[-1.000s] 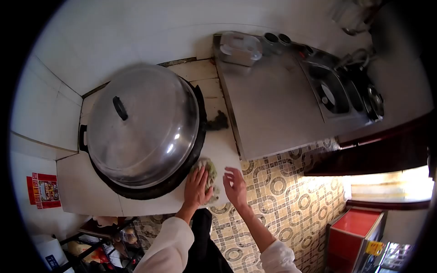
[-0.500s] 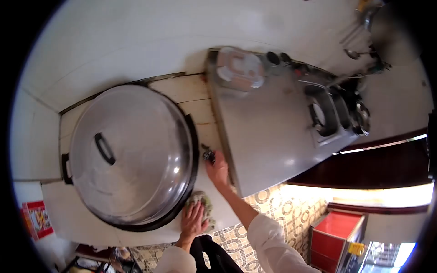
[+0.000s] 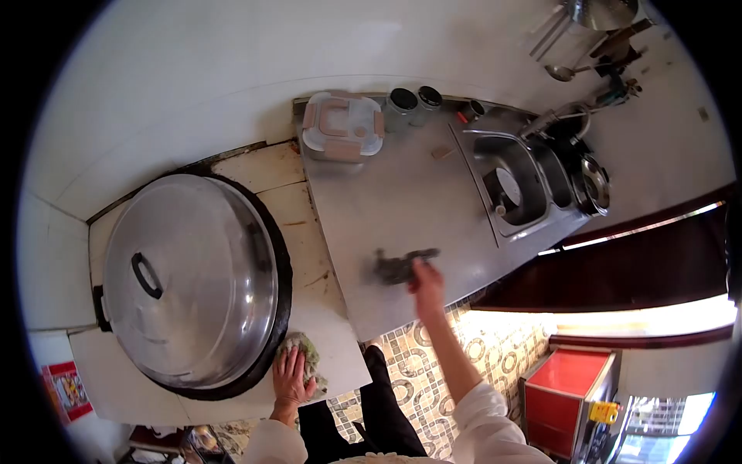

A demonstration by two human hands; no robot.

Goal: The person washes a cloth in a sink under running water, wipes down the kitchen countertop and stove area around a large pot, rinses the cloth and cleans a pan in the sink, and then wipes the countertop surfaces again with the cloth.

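Note:
My left hand (image 3: pixel 289 377) presses down on a bunched greenish cloth (image 3: pixel 306 357) at the counter's front edge. Its fingers lie over the cloth, with the thumb out to the right. Close beside it is a big wok with a domed metal lid (image 3: pixel 193 286) and a black handle. Over the steel worktop (image 3: pixel 371 201), my right hand (image 3: pixel 427 288) has its fingers closed on a dark grey rag (image 3: pixel 398 267). Motion smears the rag, so its exact kind is uncertain.
A clip-lid food container (image 3: pixel 342 127) and two black-lidded jars (image 3: pixel 401 108) stand along the wall. The sink (image 3: pixel 522 224) holds a pale round item; metal pans (image 3: pixel 593 185) sit beyond it. Brown smudges mark the tiled counter (image 3: pixel 325 309). A red cabinet (image 3: pixel 564 387) stands at lower right.
My right hand has moved from the tiled gap beside the wok onto the steel worktop, carrying the dark rag. My left hand stays on the greenish cloth. The view has shifted to the right.

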